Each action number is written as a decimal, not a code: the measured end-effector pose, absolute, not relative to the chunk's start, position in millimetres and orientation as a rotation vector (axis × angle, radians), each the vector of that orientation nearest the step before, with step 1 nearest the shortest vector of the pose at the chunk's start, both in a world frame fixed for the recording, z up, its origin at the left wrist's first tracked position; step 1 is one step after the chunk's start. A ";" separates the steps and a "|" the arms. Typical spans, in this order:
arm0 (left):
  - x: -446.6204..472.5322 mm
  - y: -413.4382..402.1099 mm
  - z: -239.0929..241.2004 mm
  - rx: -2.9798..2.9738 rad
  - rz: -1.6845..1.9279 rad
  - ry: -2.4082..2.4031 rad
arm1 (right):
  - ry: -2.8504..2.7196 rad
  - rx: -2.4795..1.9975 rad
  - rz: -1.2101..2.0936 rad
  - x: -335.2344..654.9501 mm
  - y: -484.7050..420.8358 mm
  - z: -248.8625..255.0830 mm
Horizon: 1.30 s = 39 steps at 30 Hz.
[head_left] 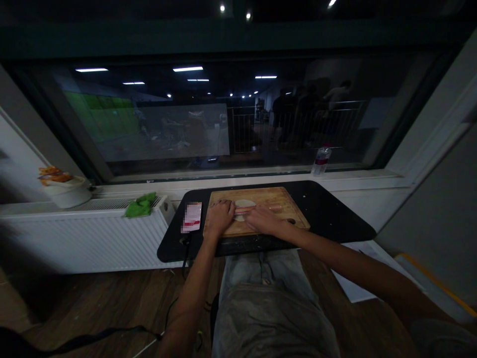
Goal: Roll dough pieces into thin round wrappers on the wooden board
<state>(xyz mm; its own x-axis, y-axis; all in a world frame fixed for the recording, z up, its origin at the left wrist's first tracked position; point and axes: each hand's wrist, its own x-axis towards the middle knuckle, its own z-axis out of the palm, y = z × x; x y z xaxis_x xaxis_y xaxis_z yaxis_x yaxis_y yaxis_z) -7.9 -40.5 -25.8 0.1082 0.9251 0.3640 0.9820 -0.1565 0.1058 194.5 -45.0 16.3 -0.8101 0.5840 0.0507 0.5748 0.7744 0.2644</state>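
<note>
A wooden cutting board lies on a small black table. On the board is a flat, pale round of dough, with a thin wooden rolling pin lying across it. My left hand is closed over the pin's left end, beside the dough. Closer to the other end, my right hand presses down on the pin with bent fingers, hiding part of the dough. The pin's right tip sticks out past my right hand.
A phone with a cable lies left of the board. The water bottle stands on the windowsill. On the white radiator are a green cloth and a white tub. Paper sheets lie at lower right.
</note>
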 end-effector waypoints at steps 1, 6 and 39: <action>-7.4 -40.3 -26.0 -2.204 -0.523 -1.926 | 2.942 0.990 0.385 199.0 -44.4 14.3; -5.4 -40.9 -24.2 -2.173 -0.526 -1.964 | 3.024 1.171 0.212 219.5 -44.4 -3.3; -5.7 -44.4 -20.2 -2.202 -0.508 -1.951 | 2.814 1.423 0.131 209.8 -86.4 4.7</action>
<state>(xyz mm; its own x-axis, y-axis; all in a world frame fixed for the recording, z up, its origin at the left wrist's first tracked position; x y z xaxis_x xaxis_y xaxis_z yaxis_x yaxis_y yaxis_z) -5.7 -44.4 -20.2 0.0937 0.9317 0.3509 0.9846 -0.1391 0.1063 209.8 -86.4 4.7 -0.5936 0.8032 0.0502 0.8044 0.5903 0.0672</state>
